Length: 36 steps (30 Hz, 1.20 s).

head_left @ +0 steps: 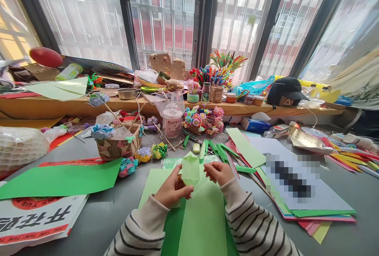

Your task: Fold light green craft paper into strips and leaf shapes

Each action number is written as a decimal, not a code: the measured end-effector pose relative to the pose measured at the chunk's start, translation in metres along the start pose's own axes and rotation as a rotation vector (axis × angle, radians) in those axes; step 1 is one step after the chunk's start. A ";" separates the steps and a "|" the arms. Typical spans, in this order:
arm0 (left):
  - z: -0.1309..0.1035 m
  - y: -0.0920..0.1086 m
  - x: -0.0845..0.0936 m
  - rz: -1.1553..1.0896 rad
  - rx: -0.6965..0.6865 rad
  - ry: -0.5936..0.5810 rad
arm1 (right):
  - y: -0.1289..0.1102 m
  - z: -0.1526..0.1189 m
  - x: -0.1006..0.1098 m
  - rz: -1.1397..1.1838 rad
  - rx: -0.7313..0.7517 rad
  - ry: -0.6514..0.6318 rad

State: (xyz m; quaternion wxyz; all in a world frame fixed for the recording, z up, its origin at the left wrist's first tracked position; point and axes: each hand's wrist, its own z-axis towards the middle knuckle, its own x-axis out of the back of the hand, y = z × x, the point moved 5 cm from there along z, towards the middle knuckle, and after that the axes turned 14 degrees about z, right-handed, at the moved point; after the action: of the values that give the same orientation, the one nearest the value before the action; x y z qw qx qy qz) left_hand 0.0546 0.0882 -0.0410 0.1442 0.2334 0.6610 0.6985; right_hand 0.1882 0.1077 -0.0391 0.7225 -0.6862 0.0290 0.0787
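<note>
My left hand (171,188) is closed on a small folded piece of light green paper (190,169), thumb along its lower edge and fingers behind it. Creases cross the piece, which is held up above the sheets. Just to its right is my right hand (219,172), fingers curled together and apart from the folded paper. Whatever its fingertips hold, if anything, I cannot make out. Below both hands lies a long light green sheet (203,224) over a darker green sheet (173,234). Several folded green paper strips (220,151) lie beyond my right hand.
To the left stand a basket (118,147) of paper flowers and a large green sheet (62,179). A lidded plastic cup (172,123) and crocheted flowers (204,119) are behind. Stacked coloured paper (296,181) lies right. A crowded ledge (154,108) runs under the window.
</note>
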 end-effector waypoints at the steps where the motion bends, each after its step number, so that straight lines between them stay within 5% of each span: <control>1: 0.000 0.000 0.000 -0.004 -0.005 0.003 | 0.000 0.001 0.003 0.013 0.004 0.033; 6: -0.001 0.002 0.001 0.006 -0.023 0.014 | 0.008 -0.004 -0.017 0.009 -0.082 -0.238; 13: -0.001 0.000 -0.005 -0.053 -0.036 -0.096 | -0.004 0.005 0.013 0.197 0.074 0.107; 21: -0.015 0.004 -0.018 -0.039 0.053 -0.354 | -0.007 0.000 -0.003 0.129 0.047 -0.109; 30: -0.008 0.005 -0.005 -0.021 0.096 -0.214 | 0.000 0.005 0.013 0.259 0.094 0.177; 36: -0.005 0.003 0.003 -0.070 0.159 -0.058 | 0.003 0.002 0.012 0.303 0.068 0.193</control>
State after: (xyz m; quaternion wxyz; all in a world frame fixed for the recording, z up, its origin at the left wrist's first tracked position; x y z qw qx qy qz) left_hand 0.0499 0.0850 -0.0381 0.1687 0.2411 0.7177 0.6312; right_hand 0.1990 0.1109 -0.0437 0.7192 -0.6534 0.2038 0.1194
